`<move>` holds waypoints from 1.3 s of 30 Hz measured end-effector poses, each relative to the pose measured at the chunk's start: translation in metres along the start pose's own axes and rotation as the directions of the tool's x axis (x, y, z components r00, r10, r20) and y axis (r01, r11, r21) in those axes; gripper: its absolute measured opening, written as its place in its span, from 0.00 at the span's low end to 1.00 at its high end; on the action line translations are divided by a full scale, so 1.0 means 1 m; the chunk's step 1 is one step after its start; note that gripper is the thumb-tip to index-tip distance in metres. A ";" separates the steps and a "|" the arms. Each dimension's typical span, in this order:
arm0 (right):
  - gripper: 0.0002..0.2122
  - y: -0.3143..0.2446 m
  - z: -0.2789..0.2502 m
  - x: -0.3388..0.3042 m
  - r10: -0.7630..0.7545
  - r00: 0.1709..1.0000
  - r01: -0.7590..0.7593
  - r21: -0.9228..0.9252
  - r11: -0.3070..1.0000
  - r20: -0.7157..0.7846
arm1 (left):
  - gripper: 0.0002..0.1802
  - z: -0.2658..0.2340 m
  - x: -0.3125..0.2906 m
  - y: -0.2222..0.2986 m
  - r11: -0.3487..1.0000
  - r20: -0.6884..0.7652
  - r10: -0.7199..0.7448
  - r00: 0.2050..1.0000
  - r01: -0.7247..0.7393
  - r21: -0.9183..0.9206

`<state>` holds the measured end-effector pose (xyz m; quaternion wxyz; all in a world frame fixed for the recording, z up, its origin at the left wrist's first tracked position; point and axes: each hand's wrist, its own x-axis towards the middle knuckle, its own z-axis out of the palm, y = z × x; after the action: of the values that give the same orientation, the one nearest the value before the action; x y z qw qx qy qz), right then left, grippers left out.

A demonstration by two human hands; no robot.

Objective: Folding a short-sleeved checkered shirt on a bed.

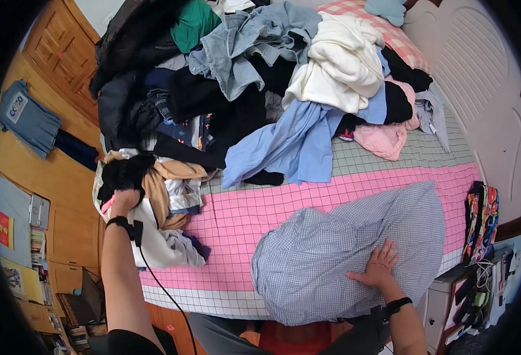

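Observation:
A light blue checked garment (343,248) lies spread flat on the pink checked bedsheet (236,219). My right hand (380,265) rests on it palm down, fingers apart, near its lower right part. My left hand (122,200) reaches to the left edge of the bed and grips a black fuzzy garment (125,171) lying on a small heap of tan and white clothes (165,201). Both wrists wear black bands, and a thin black cable hangs from the left one.
A big pile of mixed clothes (260,77) covers the far half of the bed, with a long blue shirt (290,142) and a cream sweater (340,65). A white headboard (479,77) stands right, wooden cabinets (53,53) left, a colourful bag (481,222) by the bed's right side.

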<state>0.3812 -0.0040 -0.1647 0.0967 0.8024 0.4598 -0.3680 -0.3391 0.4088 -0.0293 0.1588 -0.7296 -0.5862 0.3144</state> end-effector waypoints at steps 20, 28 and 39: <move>0.57 0.025 -0.008 -0.022 -0.203 0.941 0.217 0.021 0.976 -0.270 | 0.22 -0.040 -0.191 0.409 0.018 -0.032 -0.167 0.986 -0.029 -0.999; 0.37 0.126 0.015 -0.039 -0.044 0.540 0.102 0.014 0.995 -0.841 | 0.29 -0.022 -0.172 0.255 -0.331 0.002 -0.510 0.860 -0.193 -0.924; 0.25 0.105 0.029 -0.085 0.153 0.894 -0.109 0.128 0.986 -0.422 | 0.27 0.063 -0.346 0.382 -0.296 0.550 -0.333 0.766 0.469 -0.832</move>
<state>0.4254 -0.1340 -0.1470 -0.0233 0.8968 0.3954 -0.1973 -0.1305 -0.0303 -0.2118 -0.3593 -0.3341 -0.8311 -0.2618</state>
